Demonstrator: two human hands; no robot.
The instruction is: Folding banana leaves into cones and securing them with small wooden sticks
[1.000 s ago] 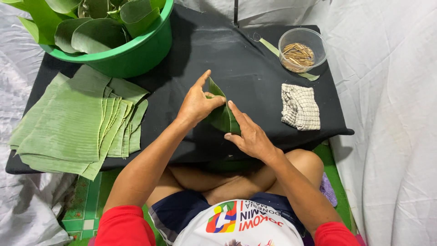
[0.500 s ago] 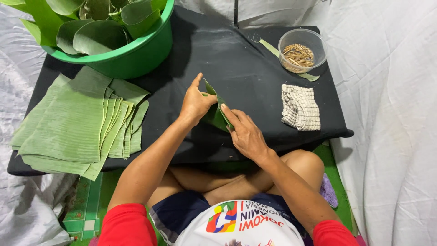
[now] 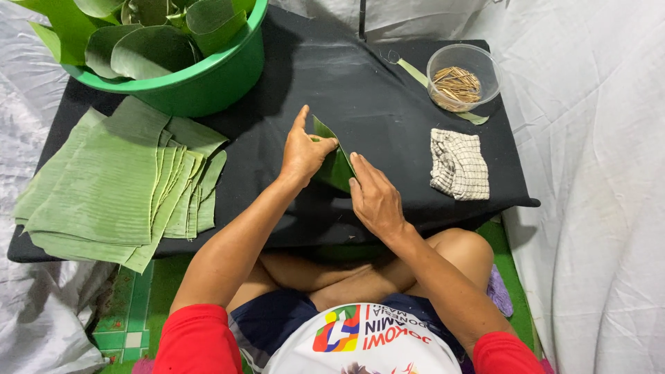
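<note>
A folded piece of green banana leaf [image 3: 332,161] lies on the black cloth-covered low table [image 3: 360,83] in front of me. My left hand [image 3: 303,149] pinches its upper edge between thumb and fingers. My right hand [image 3: 374,197] rests flat on the leaf's lower right side, fingers pressing it down. Most of the leaf is hidden under both hands.
A stack of cut banana leaf sheets [image 3: 118,180] lies at the left. A green basin [image 3: 201,79] with rolled leaves stands at the back left. A clear bowl of small wooden sticks [image 3: 463,77], a leaf strip [image 3: 415,71] and a checked cloth [image 3: 458,165] are at the right. White fabric surrounds the table.
The leaf piece has been folded tighter and narrower. My left hand shifted slightly up, my right hand moved closer in and down onto the leaf.
</note>
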